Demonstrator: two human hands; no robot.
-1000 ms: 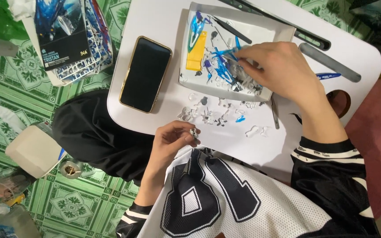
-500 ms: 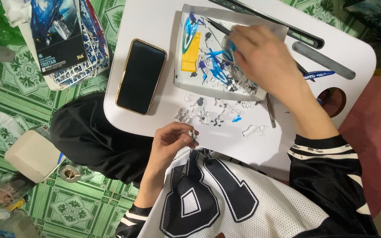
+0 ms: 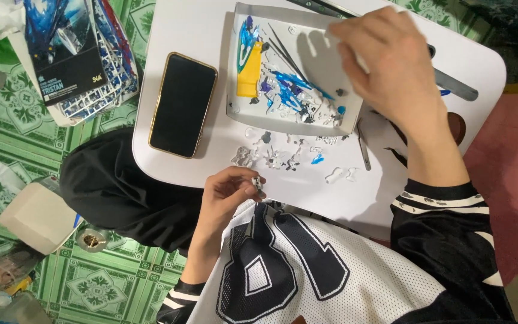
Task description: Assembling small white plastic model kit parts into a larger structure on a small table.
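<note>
Head view, looking down on a white rounded lap table (image 3: 211, 174). The left hand (image 3: 226, 198), at 6 o'clock below the table's near edge, pinches a small grey-and-white plastic model piece (image 3: 258, 182) between thumb and fingertips, unchanged over the last second. The right hand (image 3: 391, 72) has lifted from the blue parts inside the shallow grey parts tray (image 3: 235, 66) and now hovers over the tray's 2 o'clock corner, fingers loosely curled; whether it carries anything cannot be told. This suggests a part search has just ended. Loose clear and blue plastic offcuts (image 3: 283, 157) lie at the tray's 6 o'clock; a black smartphone (image 3: 183, 104) lies at its 9 o'clock.
</note>
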